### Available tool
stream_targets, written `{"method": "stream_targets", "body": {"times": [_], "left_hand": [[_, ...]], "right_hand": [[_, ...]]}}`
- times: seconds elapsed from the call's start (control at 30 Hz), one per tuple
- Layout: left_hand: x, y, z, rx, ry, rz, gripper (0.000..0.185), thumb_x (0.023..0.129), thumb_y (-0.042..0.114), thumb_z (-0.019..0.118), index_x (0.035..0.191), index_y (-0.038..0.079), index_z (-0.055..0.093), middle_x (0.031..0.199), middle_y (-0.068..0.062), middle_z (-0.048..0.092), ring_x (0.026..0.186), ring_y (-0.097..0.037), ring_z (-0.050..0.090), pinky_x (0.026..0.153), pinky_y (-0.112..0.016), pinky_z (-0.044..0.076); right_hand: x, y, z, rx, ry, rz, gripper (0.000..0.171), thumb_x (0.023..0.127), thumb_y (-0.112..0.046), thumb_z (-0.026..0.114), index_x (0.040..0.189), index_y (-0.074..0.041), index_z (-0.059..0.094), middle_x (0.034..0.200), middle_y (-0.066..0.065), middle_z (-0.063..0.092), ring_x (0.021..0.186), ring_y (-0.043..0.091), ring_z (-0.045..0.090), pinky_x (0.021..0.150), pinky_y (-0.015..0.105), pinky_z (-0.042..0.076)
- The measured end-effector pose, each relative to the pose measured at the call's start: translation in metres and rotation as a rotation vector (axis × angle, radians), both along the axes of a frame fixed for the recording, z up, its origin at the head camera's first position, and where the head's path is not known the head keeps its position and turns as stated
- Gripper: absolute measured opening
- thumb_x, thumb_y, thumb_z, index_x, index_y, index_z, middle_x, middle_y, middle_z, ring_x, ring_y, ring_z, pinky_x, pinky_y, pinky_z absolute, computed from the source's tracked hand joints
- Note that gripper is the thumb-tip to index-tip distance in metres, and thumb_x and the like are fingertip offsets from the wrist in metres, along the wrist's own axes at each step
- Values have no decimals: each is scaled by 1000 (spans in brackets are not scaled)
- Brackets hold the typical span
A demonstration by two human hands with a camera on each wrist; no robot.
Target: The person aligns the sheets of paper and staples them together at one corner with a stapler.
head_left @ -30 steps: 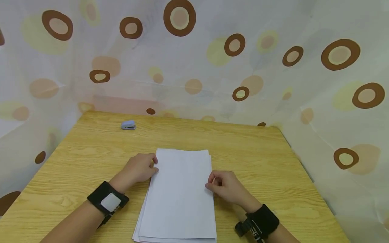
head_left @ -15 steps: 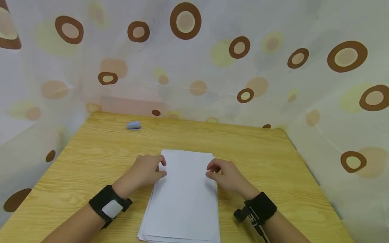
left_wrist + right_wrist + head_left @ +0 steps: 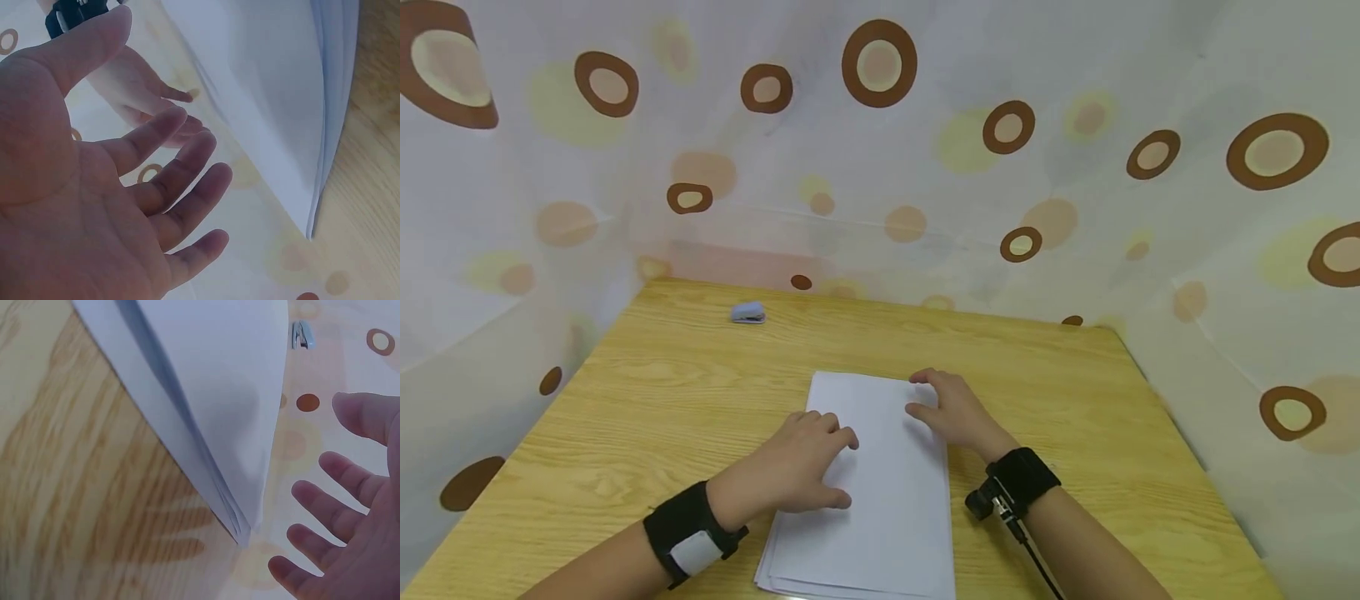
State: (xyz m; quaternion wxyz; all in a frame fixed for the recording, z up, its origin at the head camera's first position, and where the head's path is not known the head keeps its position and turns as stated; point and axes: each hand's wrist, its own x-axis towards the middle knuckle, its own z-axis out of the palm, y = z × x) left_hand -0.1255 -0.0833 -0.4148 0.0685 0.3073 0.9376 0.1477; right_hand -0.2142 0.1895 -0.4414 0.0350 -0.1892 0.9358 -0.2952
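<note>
- Paper stack (image 3: 880, 467): its near edge is cut off by the bottom of the head view; the part under the left hand (image 3: 797, 471) is hidden, as is the far right corner under the right hand (image 3: 951, 412).
- Whether either palm rests on the stack or hovers above it cannot be told.
- Small grey object (image 3: 748, 312), beyond the stack near the far edge of the tabletop (image 3: 647, 392): too small to identify.
- Sheet count in the stack: edges blur together in the wrist views.
</note>
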Motion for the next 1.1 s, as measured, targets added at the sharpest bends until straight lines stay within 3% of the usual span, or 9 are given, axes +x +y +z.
{"method": "stream_targets", "body": {"times": [0.23, 0.53, 0.73, 1.1], "left_hand": [[14, 5, -4, -78, 13, -113, 75, 75, 58, 89, 135, 22, 63, 127, 1, 61, 128, -24, 55, 118, -48, 39], [22, 7, -19, -153, 21, -288, 108, 62, 69, 91, 153, 32, 45, 159, -3, 46, 153, -29, 38, 125, -52, 31], [28, 10, -27, -157, 96, -398, 111, 62, 71, 90, 155, 35, 42, 162, -3, 42, 155, -29, 37, 123, -54, 34], [32, 14, -31, -168, 193, -462, 104, 69, 78, 82, 154, 34, 43, 160, -2, 44, 153, -27, 40, 121, -50, 39]], "right_hand": [[-4, -2, -2, 13, -24, -28, 55, 98, -25, 70, 146, -2, 55, 150, 21, 56, 146, 43, 46, 119, 60, 37], [-5, -1, -5, 60, -70, -66, 59, 99, -24, 69, 150, -2, 50, 154, 24, 51, 147, 46, 43, 118, 63, 36], [-6, 0, -8, 85, -81, -81, 59, 100, -27, 69, 151, -5, 49, 156, 24, 49, 147, 48, 40, 117, 65, 37], [-5, 0, -10, 89, -92, -91, 60, 99, -26, 69, 151, -4, 49, 155, 25, 49, 147, 50, 40, 116, 66, 37]]}}
